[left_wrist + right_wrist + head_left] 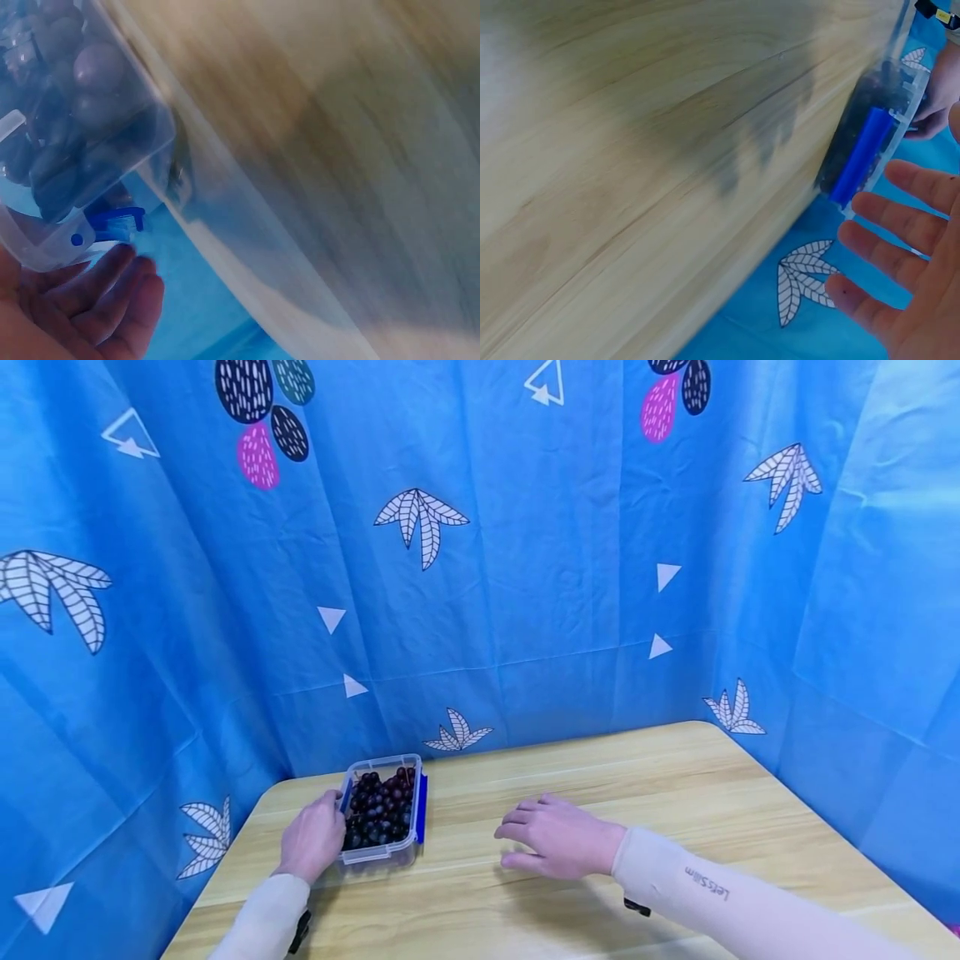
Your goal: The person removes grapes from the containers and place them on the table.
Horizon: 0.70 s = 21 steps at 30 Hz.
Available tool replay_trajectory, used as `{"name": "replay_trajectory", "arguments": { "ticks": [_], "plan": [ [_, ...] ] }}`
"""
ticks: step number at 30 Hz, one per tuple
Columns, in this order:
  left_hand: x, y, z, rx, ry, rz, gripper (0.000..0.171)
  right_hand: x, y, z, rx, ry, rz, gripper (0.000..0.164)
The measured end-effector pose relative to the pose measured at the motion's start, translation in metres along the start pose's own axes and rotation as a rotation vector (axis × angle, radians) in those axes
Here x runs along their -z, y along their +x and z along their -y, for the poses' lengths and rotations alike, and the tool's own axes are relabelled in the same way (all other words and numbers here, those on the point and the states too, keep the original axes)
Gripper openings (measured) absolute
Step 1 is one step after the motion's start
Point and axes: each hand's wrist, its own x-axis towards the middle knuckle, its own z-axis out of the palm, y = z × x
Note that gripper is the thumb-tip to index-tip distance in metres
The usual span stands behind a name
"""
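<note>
A clear plastic container (pixel 375 853) without a lid stands at the left of the table, filled with dark grapes (pixel 381 806). Blue clips hang at its sides; one blue clip (pixel 864 157) shows in the right wrist view. My left hand (pixel 313 837) holds the container's left side by the rim. In the left wrist view its fingers (pixel 112 300) lie under the rim beside a blue clip, and the thumb is hidden. My right hand (pixel 558 835) hovers over the table to the right of the container, fingers spread and holding nothing.
The light wooden table (pixel 600 777) has rounded back corners. A blue patterned curtain (pixel 555 568) hangs close behind it and along both sides. Both forearms wear pale sleeves (pixel 712 893) with dark straps at the wrists.
</note>
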Motion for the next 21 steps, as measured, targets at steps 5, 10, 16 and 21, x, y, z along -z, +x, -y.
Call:
{"name": "replay_trajectory", "arguments": {
  "ticks": [5,10,16,21],
  "plan": [
    [0.003,0.001,0.002,0.009,0.002,0.052,0.040,-0.002,0.008,0.002,0.001,0.028,0.001,0.058],
    [0.004,0.001,0.004,0.019,-0.006,0.068,0.041,-0.002,0.018,0.003,-0.018,0.056,0.002,0.057],
    [0.001,0.001,0.005,0.025,-0.007,0.038,0.040,-0.001,0.036,0.007,-0.061,0.085,0.008,0.058],
    [-0.003,0.001,0.002,0.032,-0.013,0.034,0.040,0.000,0.055,0.011,-0.103,0.070,0.003,0.055]
  ]
}}
